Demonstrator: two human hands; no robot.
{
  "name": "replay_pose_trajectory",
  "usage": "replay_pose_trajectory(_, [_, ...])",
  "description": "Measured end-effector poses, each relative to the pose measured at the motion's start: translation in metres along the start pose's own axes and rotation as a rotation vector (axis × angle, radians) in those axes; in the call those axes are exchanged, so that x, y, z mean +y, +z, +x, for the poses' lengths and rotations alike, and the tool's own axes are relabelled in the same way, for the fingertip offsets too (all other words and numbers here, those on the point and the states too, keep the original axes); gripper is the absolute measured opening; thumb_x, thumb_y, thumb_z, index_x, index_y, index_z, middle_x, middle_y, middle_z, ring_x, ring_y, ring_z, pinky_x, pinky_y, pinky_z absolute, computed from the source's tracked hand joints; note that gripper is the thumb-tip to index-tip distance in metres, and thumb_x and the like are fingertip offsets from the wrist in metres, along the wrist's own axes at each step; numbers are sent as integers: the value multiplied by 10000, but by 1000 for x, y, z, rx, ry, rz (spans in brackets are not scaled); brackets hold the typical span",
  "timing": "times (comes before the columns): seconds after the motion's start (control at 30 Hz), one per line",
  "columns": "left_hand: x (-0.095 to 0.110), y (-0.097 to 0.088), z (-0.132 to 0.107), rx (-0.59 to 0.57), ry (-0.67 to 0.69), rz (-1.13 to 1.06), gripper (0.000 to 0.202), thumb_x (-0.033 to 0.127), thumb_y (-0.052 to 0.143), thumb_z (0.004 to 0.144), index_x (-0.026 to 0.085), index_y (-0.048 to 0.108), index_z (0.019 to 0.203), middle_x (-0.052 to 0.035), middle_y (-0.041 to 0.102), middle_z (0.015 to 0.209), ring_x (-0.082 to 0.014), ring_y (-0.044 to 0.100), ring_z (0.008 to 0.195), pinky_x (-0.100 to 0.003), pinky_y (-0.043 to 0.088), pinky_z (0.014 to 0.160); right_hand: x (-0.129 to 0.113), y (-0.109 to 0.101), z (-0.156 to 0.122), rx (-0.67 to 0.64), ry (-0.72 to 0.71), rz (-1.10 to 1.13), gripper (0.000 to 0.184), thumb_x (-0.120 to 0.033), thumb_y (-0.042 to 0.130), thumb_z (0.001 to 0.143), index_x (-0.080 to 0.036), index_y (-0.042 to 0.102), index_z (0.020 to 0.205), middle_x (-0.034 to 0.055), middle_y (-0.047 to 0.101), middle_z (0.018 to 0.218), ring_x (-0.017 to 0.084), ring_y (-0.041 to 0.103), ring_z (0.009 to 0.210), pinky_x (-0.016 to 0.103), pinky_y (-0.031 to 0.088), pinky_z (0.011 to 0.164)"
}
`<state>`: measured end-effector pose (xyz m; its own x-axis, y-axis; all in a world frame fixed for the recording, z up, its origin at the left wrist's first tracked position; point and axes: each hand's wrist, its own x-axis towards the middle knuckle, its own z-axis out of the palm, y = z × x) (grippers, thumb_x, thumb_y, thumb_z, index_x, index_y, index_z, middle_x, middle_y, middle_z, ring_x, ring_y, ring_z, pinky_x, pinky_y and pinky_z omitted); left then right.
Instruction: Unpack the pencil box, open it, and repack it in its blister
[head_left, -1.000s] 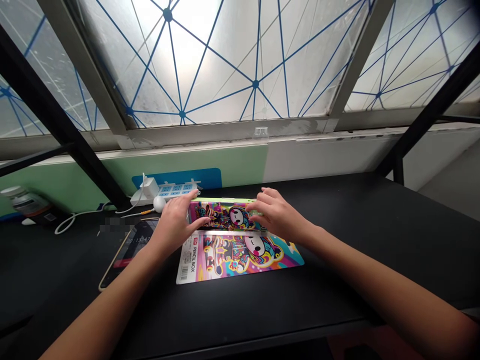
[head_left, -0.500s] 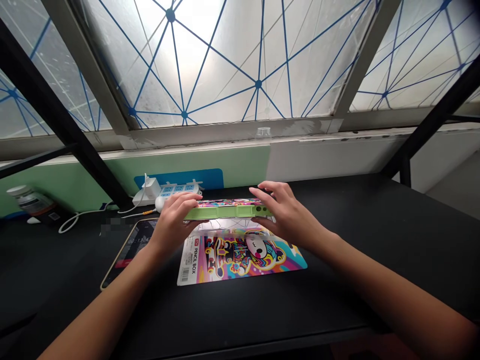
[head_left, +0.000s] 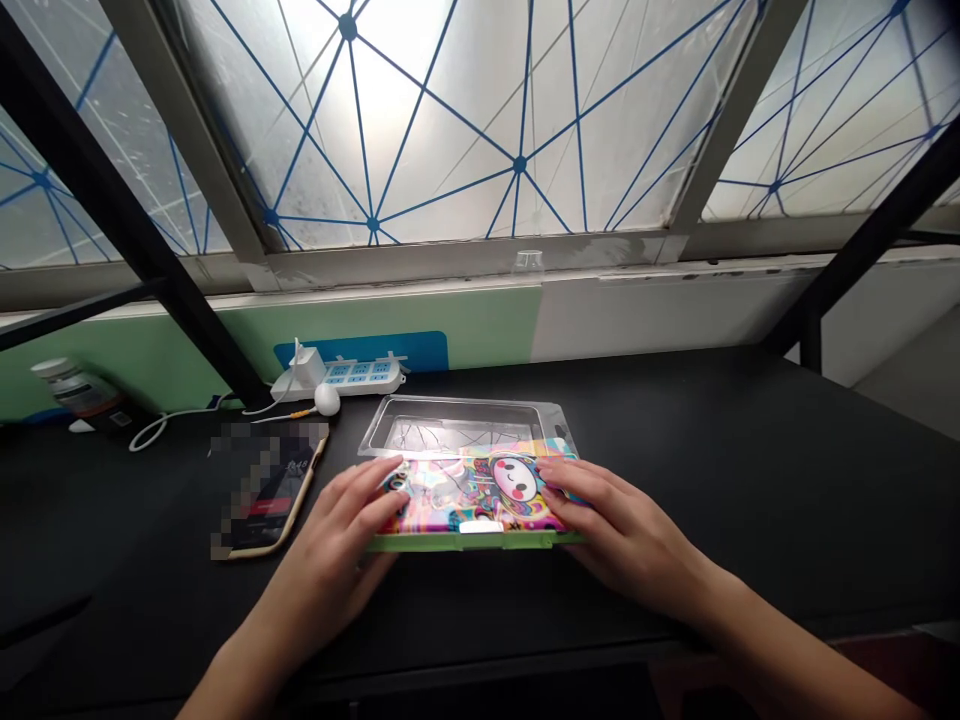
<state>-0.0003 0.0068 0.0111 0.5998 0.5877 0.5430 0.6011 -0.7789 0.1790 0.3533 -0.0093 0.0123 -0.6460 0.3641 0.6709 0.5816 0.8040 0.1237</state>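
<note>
A pencil box (head_left: 465,497) with a colourful cartoon-bear lid and a green edge faces me, its near side tilted up a little. My left hand (head_left: 349,525) grips its left end, fingers on the lid and thumb underneath. At the right end my right hand (head_left: 607,515) has its fingers on the lid, its thumb hidden. Behind the box lies a clear plastic blister pack (head_left: 465,420), partly covered by it. A printed backing card shows in part along the pack's near edge.
To the left lies a phone (head_left: 292,500) in a pale case. A power strip (head_left: 364,376) with a white plug and cables stands by the wall. A bottle (head_left: 79,392) is at the far left. Black frame bars rise on both sides of the black desk (head_left: 712,430).
Both hands have brought the pencil box nearer to me and lower, turning its printed lid into view. The clear pack behind now shows more of its plastic shell.
</note>
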Motion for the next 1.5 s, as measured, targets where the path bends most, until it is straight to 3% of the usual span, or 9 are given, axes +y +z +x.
replay_pose_trajectory(0.17, [8,10,-30,-194,-355,-129,515,336,556,1016,381,418,1510,-58,375,1649,-313,393,1494,-520,431,1157,-10,2,-19,-143,99,26,201,-189,595,976,-156,592,1174,210,672,1331,291,648,1247,459,570,1026])
replay_pose_trajectory(0.3, [10,5,-30,-232,-571,-215,593,466,569,993,379,388,1551,-52,463,1601,-312,454,1458,-534,430,1155,-11,1,-21,-243,348,152,580,-435,748,890,-211,512,1369,196,575,1476,329,556,1362,510,533,1071])
replay_pose_trajectory(0.6, [6,11,-17,-238,-602,-248,852,466,698,880,297,304,1616,-107,430,1618,-357,417,1471,-534,381,1175,-7,-1,-14,-352,661,422,606,-474,775,847,-277,574,1383,120,523,1525,325,484,1418,478,446,1152])
replay_pose_trajectory(0.77, [-1,22,-19,-200,-608,-232,939,430,750,834,299,263,1627,-142,494,1557,-389,477,1408,-596,357,1156,13,-12,-2,-364,748,574,672,-554,875,700,-254,678,1269,103,687,1326,339,594,1278,447,479,1079])
replay_pose_trajectory(0.87, [-4,27,-26,-186,-601,-243,994,439,766,820,308,214,1637,-146,517,1534,-392,473,1407,-598,356,1150,28,-12,6,-285,897,671,406,-595,735,835,-233,757,1015,55,760,981,261,702,910,372,551,814])
replay_pose_trajectory(1.03, [-1,28,-31,-160,-628,-243,1057,457,744,848,377,56,1647,-86,552,1526,-399,415,1458,-635,316,1163,30,1,4,-138,1058,629,456,-596,471,1000,-215,666,843,-5,638,700,179,590,637,306,477,608])
replay_pose_trajectory(1.2, [0,24,-32,-205,-608,-223,1039,526,722,870,362,55,1649,-109,540,1536,-415,412,1462,-651,348,1148,12,-3,-8,-83,1082,572,431,-557,438,1027,-228,690,907,35,725,862,227,669,803,333,521,716])
replay_pose_trajectory(1.33, [2,22,-31,-158,-557,-201,914,535,673,902,364,156,1635,-105,454,1605,-399,437,1451,-633,355,1158,4,-13,-26,-151,981,570,451,-580,534,983,-271,708,1261,84,712,1306,306,643,1217,433,505,1030])
replay_pose_trajectory(1.5, [4,20,-27,-148,-580,-212,643,575,558,949,284,472,1516,-125,596,1463,-386,534,1358,-596,436,1107,-2,-15,-44,-267,944,524,928,-627,842,701,-319,506,1510,113,514,1559,382,471,1423,548,410,1162])
